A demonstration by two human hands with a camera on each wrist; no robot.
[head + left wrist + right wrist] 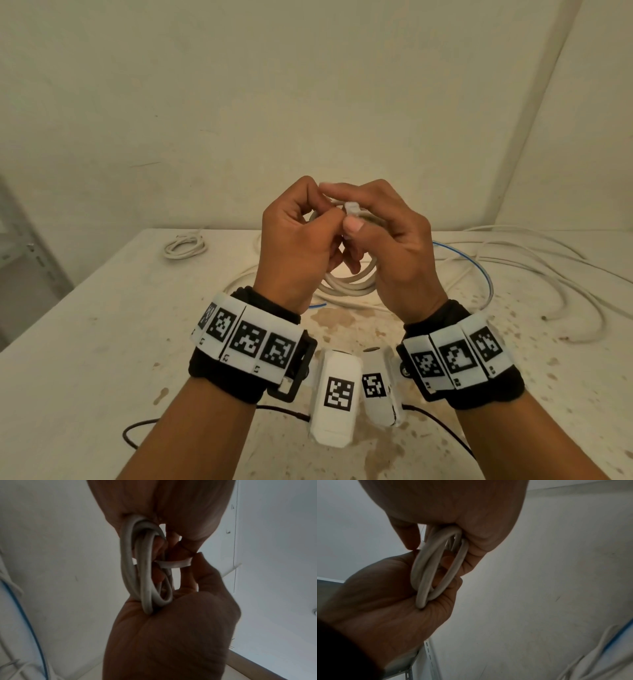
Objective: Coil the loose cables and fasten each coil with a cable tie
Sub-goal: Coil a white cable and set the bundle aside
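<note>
The person is holding a coil of white cable (349, 284) up in the air above the tabletop (102, 342), between both hands. The left hand (294, 246) is curling its fingers round the left side of the coil, its thumb and forefinger pinching at the top. The right hand (390, 246) is gripping the right side of the coil, its thumb and forefinger pinching the white cable tie (352, 208) at the top of the loops. In the left wrist view the cable tie (173, 563) is running as a flat white strip across the coil (144, 566) to the fingertips. In the right wrist view the coil (435, 566) is sitting edge-on, pressed between the two palms. A small bundle of white cable (185, 245) is lying at the far left of the tabletop, well apart from the hands. Loose white cables (534, 270) and a thin blue wire (479, 270) are sprawling across the far right. A black cord (144, 428) is trailing near the front edge.
</note>
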